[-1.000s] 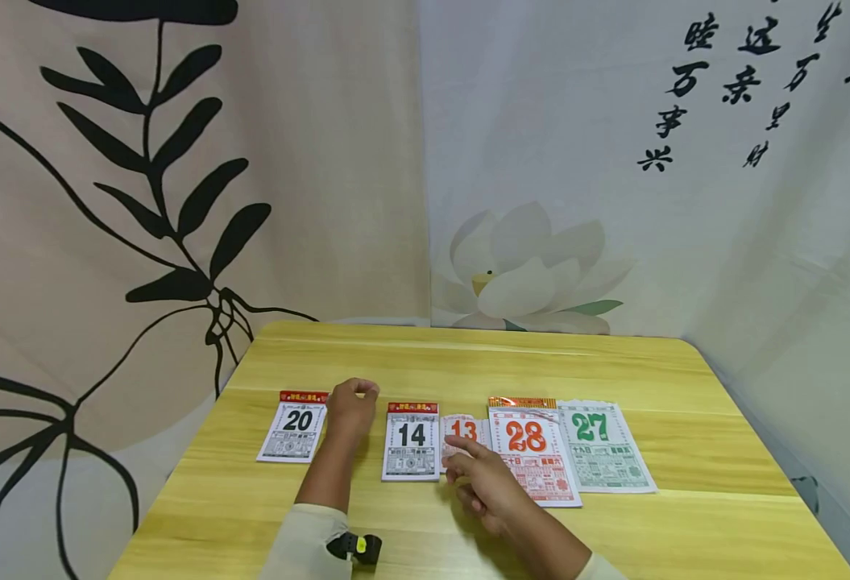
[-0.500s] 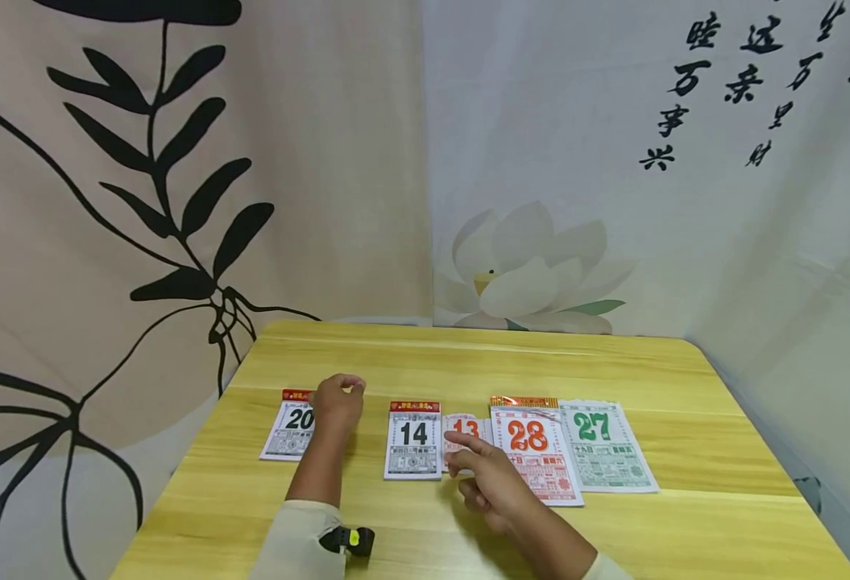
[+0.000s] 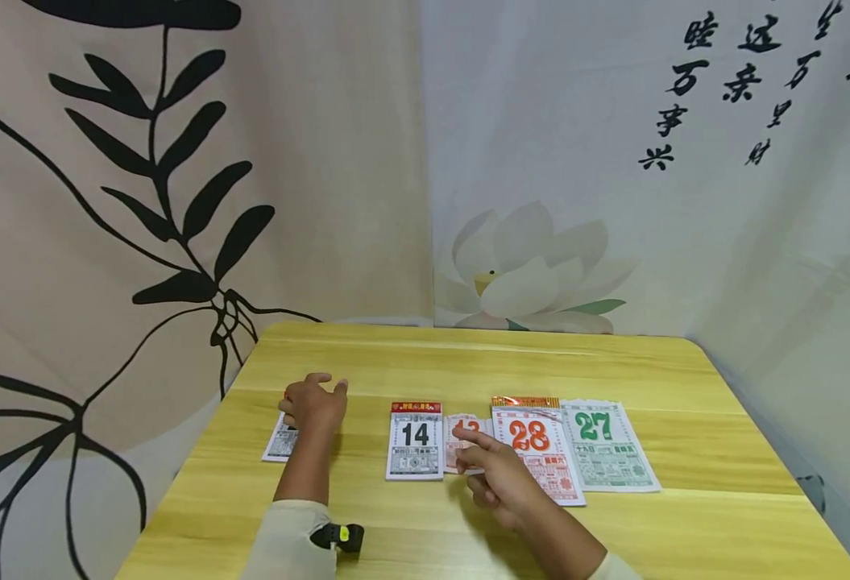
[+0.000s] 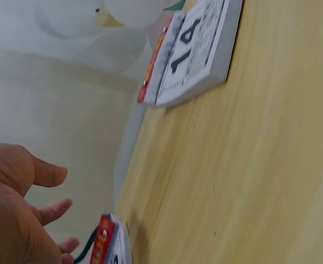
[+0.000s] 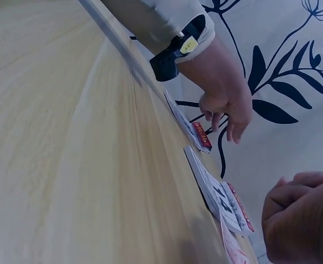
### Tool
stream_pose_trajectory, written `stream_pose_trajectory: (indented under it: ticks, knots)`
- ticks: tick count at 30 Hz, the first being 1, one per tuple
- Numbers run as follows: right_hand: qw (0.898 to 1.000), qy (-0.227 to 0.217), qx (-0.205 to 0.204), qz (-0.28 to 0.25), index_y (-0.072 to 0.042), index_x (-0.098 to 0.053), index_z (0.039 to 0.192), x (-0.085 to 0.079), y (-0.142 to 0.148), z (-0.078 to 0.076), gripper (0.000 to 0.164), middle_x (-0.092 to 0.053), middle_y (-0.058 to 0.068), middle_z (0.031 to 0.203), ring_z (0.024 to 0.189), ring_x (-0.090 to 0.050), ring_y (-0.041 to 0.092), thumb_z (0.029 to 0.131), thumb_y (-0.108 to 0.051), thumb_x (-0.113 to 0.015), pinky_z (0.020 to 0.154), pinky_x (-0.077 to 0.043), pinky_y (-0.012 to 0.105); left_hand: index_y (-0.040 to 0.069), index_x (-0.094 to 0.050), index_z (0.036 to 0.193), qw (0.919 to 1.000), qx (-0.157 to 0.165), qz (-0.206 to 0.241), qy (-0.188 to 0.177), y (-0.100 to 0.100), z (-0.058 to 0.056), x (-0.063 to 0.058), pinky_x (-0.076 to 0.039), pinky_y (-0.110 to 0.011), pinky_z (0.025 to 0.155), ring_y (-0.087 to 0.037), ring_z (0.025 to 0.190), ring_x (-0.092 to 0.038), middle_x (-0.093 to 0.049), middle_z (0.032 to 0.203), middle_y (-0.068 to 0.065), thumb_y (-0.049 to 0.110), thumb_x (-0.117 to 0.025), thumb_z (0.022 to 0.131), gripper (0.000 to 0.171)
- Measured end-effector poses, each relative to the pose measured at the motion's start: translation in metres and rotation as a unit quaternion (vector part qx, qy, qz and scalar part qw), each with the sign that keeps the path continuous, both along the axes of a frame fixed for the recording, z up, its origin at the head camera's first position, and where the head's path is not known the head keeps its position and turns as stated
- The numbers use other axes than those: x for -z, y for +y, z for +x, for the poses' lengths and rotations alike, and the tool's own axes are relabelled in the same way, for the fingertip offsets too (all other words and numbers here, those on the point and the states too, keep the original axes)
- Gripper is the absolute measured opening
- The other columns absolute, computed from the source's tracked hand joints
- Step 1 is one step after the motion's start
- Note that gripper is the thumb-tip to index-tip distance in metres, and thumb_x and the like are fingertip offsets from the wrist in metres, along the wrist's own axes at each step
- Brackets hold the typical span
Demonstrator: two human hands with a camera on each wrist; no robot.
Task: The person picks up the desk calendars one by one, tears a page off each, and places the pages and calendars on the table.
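Note:
In the head view my left hand [image 3: 314, 405] hovers above a small red-topped tear-off calendar [image 3: 279, 445], covering most of its number. The left wrist view has that hand's thumb and fingers spread, with nothing between them, beside the calendar's red top [image 4: 102, 242]. To the right lies a matching tear-off calendar [image 3: 415, 451] marked 14. My right hand [image 3: 500, 481], index finger extended and the others loosely bent, is over a loose red-printed sheet [image 3: 461, 423] and the edge of a larger calendar [image 3: 551, 475] marked 28. It holds nothing.
A green-printed sheet [image 3: 609, 455] marked 27 lies at the right, partly beneath the 28 calendar. Everything rests on a yellow wooden table [image 3: 686, 419]. Behind stands a fabric backdrop [image 3: 352, 161] with plant and lotus prints.
My left hand has moved left from beside the calendar marked 20 to over it, and its fingers have spread. The right hand stays nearly in place.

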State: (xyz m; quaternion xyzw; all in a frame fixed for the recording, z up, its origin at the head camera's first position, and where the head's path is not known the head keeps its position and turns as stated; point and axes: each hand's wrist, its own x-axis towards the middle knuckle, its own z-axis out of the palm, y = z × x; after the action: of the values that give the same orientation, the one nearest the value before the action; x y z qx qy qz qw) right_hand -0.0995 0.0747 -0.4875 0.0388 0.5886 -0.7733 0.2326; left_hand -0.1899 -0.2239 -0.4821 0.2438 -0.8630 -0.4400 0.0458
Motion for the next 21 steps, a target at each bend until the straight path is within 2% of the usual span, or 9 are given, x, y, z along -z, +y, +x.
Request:
stream_pose_trajectory:
  ticks: [4, 8, 11, 16, 21]
  knots:
    - [1.0, -0.003, -0.003, 0.004, -0.001, -0.041, 0.163, 0.0, 0.001, -0.001, 0.064, -0.061, -0.003, 0.09, 0.045, -0.03, -0.001, 0.105, -0.013, -0.063, 0.045, -0.024, 0.015, 0.002, -0.044, 0.155, 0.9998, -0.017, -0.005, 0.002, -0.012, 0.002, 0.004, -0.02, -0.069, 0.111, -0.06, 0.146, -0.014, -0.015, 0.166, -0.041, 0.034, -0.061, 0.111, 0.057]
    - [1.0, -0.004, 0.014, 0.014, -0.001, -0.045, 0.162, 0.001, 0.001, -0.002, 0.062, -0.061, 0.0, 0.095, 0.046, -0.029, -0.001, 0.104, -0.013, -0.064, 0.045, -0.024, 0.014, 0.001, -0.033, 0.162, 0.9997, -0.022, -0.007, 0.003, -0.018, 0.001, 0.009, -0.002, -0.076, 0.124, -0.062, 0.157, 0.006, 0.005, 0.173, -0.041, 0.036, -0.063, 0.108, 0.072]
    - [1.0, -0.004, 0.024, 0.018, -0.001, -0.047, 0.16, 0.0, 0.002, -0.002, 0.061, -0.061, 0.002, 0.098, 0.046, -0.029, -0.001, 0.104, -0.012, -0.065, 0.045, -0.024, 0.014, 0.0, -0.026, 0.166, 0.9998, -0.019, -0.008, -0.001, -0.021, 0.0, 0.011, 0.009, -0.076, 0.127, -0.061, 0.16, 0.013, 0.013, 0.174, -0.04, 0.038, -0.065, 0.106, 0.08]
    - [1.0, -0.005, 0.018, 0.016, -0.001, -0.046, 0.161, -0.001, 0.003, -0.002, 0.061, -0.061, 0.001, 0.098, 0.046, -0.029, -0.001, 0.104, -0.012, -0.065, 0.045, -0.024, 0.014, 0.001, -0.022, 0.169, 0.9997, -0.017, -0.006, -0.019, -0.031, -0.002, 0.012, 0.017, -0.076, 0.128, -0.061, 0.161, 0.016, 0.013, 0.175, -0.04, 0.038, -0.064, 0.107, 0.083]
    - [1.0, -0.009, 0.013, 0.002, 0.0, -0.044, 0.162, -0.001, 0.006, -0.005, 0.061, -0.06, -0.001, 0.093, 0.045, -0.03, -0.002, 0.105, -0.009, -0.061, 0.044, -0.023, 0.014, 0.003, -0.022, 0.169, 0.9991, -0.006, -0.011, -0.04, -0.041, 0.0, 0.014, 0.02, -0.079, 0.125, -0.061, 0.162, 0.017, 0.008, 0.175, -0.04, 0.035, -0.05, 0.113, 0.071]
